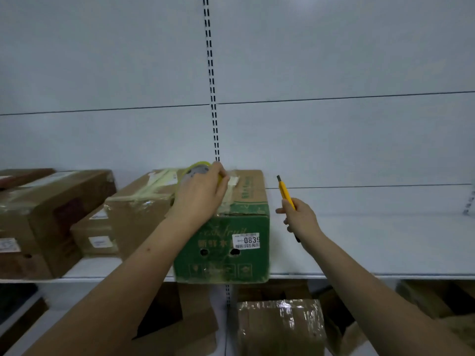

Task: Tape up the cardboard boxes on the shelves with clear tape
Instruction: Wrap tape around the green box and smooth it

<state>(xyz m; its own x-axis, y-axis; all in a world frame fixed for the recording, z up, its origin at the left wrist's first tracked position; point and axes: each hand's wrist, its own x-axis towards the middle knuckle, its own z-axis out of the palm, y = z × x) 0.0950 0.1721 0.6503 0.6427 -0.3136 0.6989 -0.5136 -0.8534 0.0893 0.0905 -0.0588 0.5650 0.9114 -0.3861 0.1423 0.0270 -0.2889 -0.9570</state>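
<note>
Here, a white shelf (pixel 359 242) against pale slotted back panels (pixel 334 60) carries brown boxes at left and a green fruit box (pixel 223 253) at centre. Left hand (pixel 199 199) reaches over the green box top, fingers curled round a tape roll (pixel 196 168). Right hand (pixel 299 217), beside the box, grips a yellow utility knife (pixel 285 192), blade end up.

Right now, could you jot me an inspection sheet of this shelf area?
Surface: white shelf, bare to the right of the boxes.
Job's things: green box at the shelf edge; tape roll on its top; yellow knife.
Clutter: brown boxes to the left, plastic-wrapped box below.
Hands: left hand grips the roll; right hand holds the knife upright.
Cables: nothing seen.
Surroundings: white back panel with slotted upright.
</note>
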